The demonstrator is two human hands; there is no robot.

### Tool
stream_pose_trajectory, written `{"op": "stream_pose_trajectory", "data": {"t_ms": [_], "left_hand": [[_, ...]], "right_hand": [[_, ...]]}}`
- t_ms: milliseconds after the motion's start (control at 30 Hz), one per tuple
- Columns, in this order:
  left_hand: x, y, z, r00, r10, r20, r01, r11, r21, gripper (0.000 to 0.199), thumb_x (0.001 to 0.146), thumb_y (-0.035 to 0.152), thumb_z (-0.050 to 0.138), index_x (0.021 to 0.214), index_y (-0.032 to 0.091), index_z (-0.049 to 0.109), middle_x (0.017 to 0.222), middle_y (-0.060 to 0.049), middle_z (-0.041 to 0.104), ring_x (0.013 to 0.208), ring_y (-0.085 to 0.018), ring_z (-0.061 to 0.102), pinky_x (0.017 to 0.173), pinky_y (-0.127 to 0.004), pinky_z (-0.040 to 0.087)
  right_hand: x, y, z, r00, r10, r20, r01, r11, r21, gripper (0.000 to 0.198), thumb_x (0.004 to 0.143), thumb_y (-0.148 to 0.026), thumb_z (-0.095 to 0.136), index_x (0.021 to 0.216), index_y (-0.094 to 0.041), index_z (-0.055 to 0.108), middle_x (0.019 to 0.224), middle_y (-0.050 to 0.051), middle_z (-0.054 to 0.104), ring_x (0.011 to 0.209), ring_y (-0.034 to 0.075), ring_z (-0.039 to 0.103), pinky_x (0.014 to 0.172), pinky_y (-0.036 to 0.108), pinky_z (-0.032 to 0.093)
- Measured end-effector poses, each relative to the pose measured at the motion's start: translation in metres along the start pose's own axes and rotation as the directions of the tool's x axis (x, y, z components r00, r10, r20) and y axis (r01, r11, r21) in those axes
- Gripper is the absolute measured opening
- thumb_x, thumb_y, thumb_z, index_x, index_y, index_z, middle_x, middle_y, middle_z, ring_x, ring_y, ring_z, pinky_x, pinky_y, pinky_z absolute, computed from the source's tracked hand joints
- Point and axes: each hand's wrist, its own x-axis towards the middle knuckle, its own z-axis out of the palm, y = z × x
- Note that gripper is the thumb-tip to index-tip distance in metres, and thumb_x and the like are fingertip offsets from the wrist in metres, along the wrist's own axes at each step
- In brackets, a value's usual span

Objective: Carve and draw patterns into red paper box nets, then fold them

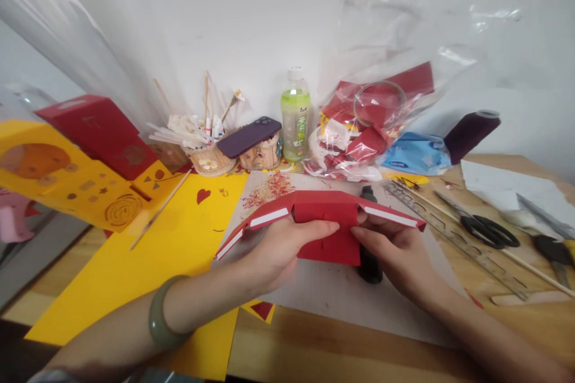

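Both my hands hold a folded piece of red card (327, 206) above the table. White strips, which look like double-sided tape, run along its side flaps. My left hand (287, 245) grips the left part, thumb lying across the middle panel and the other fingers hidden behind. On the right, my right hand (390, 245) pinches the edge of the middle panel between thumb and fingers. Below the card lies a grey-white sheet (323, 305). A dark bottle or tube (371, 269) rests on this sheet, partly covered by the card and my right hand.
Yellow card (179, 263) spreads across the left, near a decorated yellow box (58, 173). At the back stand pen baskets (210, 160), a phone (251, 136), a green drink bottle (295, 114) and a plastic bag of red scraps (359, 131). Scissors (485, 230) and a ruler (458, 239) lie right.
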Motion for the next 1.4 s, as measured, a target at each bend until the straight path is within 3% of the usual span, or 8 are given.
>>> {"op": "stream_pose_trajectory", "data": {"t_ms": [400, 633, 867, 1100, 1267, 1400], "left_hand": [[0.0013, -0.0016, -0.0033, 0.992, 0.044, 0.118, -0.044, 0.999, 0.004, 0.022, 0.061, 0.010, 0.072, 0.082, 0.019, 0.071, 0.085, 0.000, 0.071, 0.081, -0.014, 0.062, 0.077, -0.026, 0.047], [-0.0007, 0.0031, 0.0009, 0.997, -0.021, 0.068, 0.020, 1.000, 0.013, 0.027, 0.056, 0.009, 0.069, 0.083, 0.017, 0.070, 0.085, -0.002, 0.071, 0.087, -0.019, 0.063, 0.081, -0.029, 0.046], [0.0014, 0.0028, 0.0013, 0.996, -0.042, 0.074, 0.042, 0.999, 0.006, 0.026, 0.054, 0.012, 0.070, 0.081, 0.013, 0.069, 0.084, -0.005, 0.070, 0.091, -0.023, 0.062, 0.089, -0.034, 0.043], [0.0023, 0.0036, 0.0015, 0.999, -0.010, 0.036, 0.014, 0.995, -0.099, 0.023, 0.053, 0.010, 0.068, 0.075, 0.016, 0.067, 0.075, -0.002, 0.068, 0.083, -0.020, 0.061, 0.083, -0.032, 0.044], [0.0038, 0.0028, 0.0025, 1.000, 0.002, -0.015, -0.003, 0.999, -0.054, 0.017, 0.051, 0.010, 0.068, 0.067, 0.015, 0.065, 0.069, -0.001, 0.065, 0.072, -0.015, 0.058, 0.075, -0.028, 0.043], [0.0031, 0.0033, 0.0039, 1.000, 0.018, 0.005, -0.017, 0.996, -0.090, 0.022, 0.052, 0.008, 0.069, 0.074, 0.013, 0.067, 0.072, -0.002, 0.067, 0.071, -0.014, 0.059, 0.074, -0.027, 0.044]], "right_hand": [[0.0032, 0.0009, 0.0008, 0.999, -0.012, 0.030, 0.010, 0.996, 0.083, 0.021, 0.064, -0.039, 0.076, 0.076, -0.022, 0.072, 0.073, 0.000, 0.074, 0.064, 0.012, 0.067, 0.059, 0.017, 0.055], [0.0040, 0.0032, -0.0016, 1.000, 0.019, -0.003, -0.019, 0.992, 0.126, 0.018, 0.066, -0.036, 0.076, 0.077, -0.023, 0.072, 0.075, -0.001, 0.073, 0.064, 0.010, 0.064, 0.059, 0.015, 0.052], [0.0052, -0.0010, -0.0014, 0.998, 0.019, 0.057, -0.024, 0.996, 0.084, 0.018, 0.072, -0.036, 0.070, 0.077, -0.018, 0.071, 0.068, 0.000, 0.070, 0.057, 0.010, 0.061, 0.054, 0.018, 0.049], [0.0060, -0.0015, -0.0032, 0.999, -0.001, 0.045, -0.002, 0.998, 0.066, 0.016, 0.076, -0.035, 0.066, 0.078, -0.020, 0.069, 0.073, 0.001, 0.071, 0.064, 0.013, 0.064, 0.060, 0.020, 0.051], [0.0066, 0.0001, -0.0041, 0.995, 0.004, 0.096, -0.018, 0.990, 0.142, 0.018, 0.072, -0.034, 0.068, 0.085, -0.022, 0.071, 0.084, 0.002, 0.073, 0.072, 0.017, 0.067, 0.070, 0.027, 0.054], [0.0046, 0.0000, -0.0057, 0.990, -0.020, 0.141, 0.017, 1.000, 0.022, 0.021, 0.070, -0.034, 0.068, 0.086, -0.020, 0.072, 0.080, 0.004, 0.073, 0.064, 0.017, 0.064, 0.065, 0.029, 0.054]]}}
